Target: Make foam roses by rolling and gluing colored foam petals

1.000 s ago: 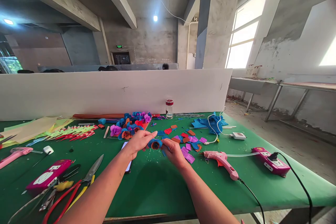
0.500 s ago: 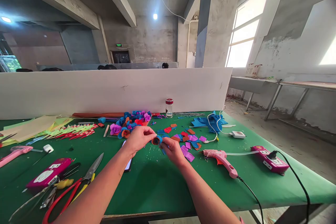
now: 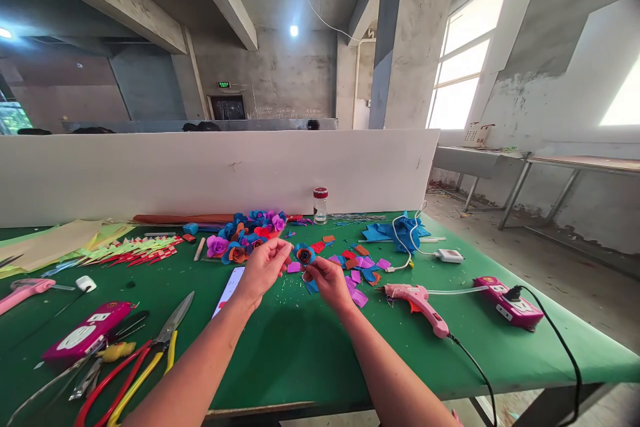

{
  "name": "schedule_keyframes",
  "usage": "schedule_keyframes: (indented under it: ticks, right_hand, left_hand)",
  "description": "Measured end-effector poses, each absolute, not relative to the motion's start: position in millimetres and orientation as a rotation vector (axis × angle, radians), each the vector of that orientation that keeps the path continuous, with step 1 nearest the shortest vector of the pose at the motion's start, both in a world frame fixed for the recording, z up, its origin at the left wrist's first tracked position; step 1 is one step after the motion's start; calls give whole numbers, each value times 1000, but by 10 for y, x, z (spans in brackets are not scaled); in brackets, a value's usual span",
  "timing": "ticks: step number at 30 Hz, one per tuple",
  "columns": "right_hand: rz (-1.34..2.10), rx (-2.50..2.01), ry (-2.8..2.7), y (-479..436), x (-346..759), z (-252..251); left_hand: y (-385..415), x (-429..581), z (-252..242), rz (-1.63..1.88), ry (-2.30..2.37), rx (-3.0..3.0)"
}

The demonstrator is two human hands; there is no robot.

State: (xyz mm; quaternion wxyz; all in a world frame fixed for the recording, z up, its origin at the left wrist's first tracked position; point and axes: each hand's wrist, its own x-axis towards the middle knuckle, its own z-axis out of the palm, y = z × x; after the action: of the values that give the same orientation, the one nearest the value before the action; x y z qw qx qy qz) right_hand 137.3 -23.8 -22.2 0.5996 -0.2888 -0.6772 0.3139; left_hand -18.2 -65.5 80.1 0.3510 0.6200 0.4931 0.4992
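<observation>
A right hand [image 3: 327, 280] pinches a blue flower [image 3: 304, 255] with an orange core above the table [image 3: 300, 353]. The left hand [image 3: 260, 270], fingertips drawn together just beside it, holds nothing discernible. Finished: a pile [image 3: 250, 233] behind. Left: loose petals [image 3: 361, 268]. 1 red-lidded jar [image 3: 320, 205], contents unclear.

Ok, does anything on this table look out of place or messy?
Nothing damaged. The glue gun lies on its side with its black cord hanging over the front edge of the table, and loose cut pieces are scattered beside the right hand, which holds a blue flower.
</observation>
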Motion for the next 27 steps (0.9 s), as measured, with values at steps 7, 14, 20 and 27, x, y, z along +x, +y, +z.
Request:
schedule_keyframes:
  ticks: [7,14,20,27]
  right_hand:
    - [597,-627,-1669,-235,1371,-243]
    - [532,-619,-1691,-229,1380,-248]
    - [494,-630,-1675,-226,1377,-240]
    - [494,-616,-1669,-241,1383,-226]
  left_hand:
    - [-556,-136,853,1255,1323,1736]
    - [-530,-145,847,1295,1327,1705]
    - [-553,-158,878,1295,1329,1658]
    - [-549,-154,900,1308,1259,1492]
